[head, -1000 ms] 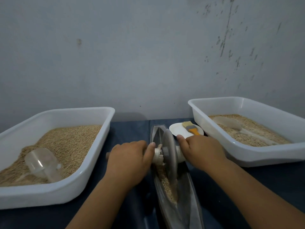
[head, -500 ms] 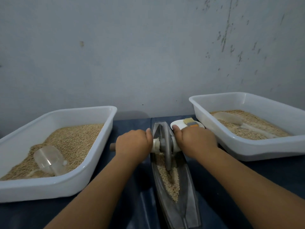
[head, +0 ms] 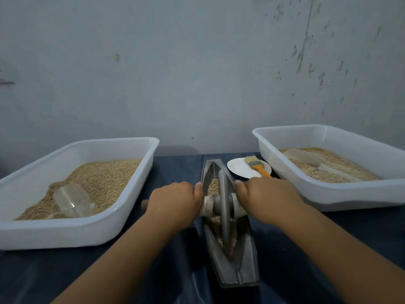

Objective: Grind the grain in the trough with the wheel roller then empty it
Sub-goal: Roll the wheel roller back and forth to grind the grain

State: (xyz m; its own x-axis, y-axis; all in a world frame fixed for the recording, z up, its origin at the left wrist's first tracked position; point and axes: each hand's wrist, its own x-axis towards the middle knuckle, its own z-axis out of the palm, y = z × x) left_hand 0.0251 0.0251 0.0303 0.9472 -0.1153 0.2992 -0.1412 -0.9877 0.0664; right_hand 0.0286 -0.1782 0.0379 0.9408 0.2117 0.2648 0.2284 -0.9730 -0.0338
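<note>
A grey boat-shaped metal trough (head: 245, 268) lies lengthwise on the dark table in front of me. Tan grain (head: 213, 186) sits in its groove, ahead of and behind the wheel. The grey wheel roller (head: 224, 205) stands upright in the groove near the trough's middle. My left hand (head: 175, 204) grips the axle handle on the wheel's left, its wooden end sticking out past my fist. On the wheel's right side my right hand (head: 268, 197) grips the other handle.
A white tub (head: 122, 212) of grain with a clear scoop (head: 70, 201) stands at the left. Another white tub (head: 341, 194) holding grain and a scoop stands at the right. A white plate (head: 238, 170) with an orange-handled brush (head: 256, 164) lies behind the trough. A wall is close behind.
The wheel was pushed toward the trough's far end half a second ago and has now rolled back a little toward me, both hands moving with it.
</note>
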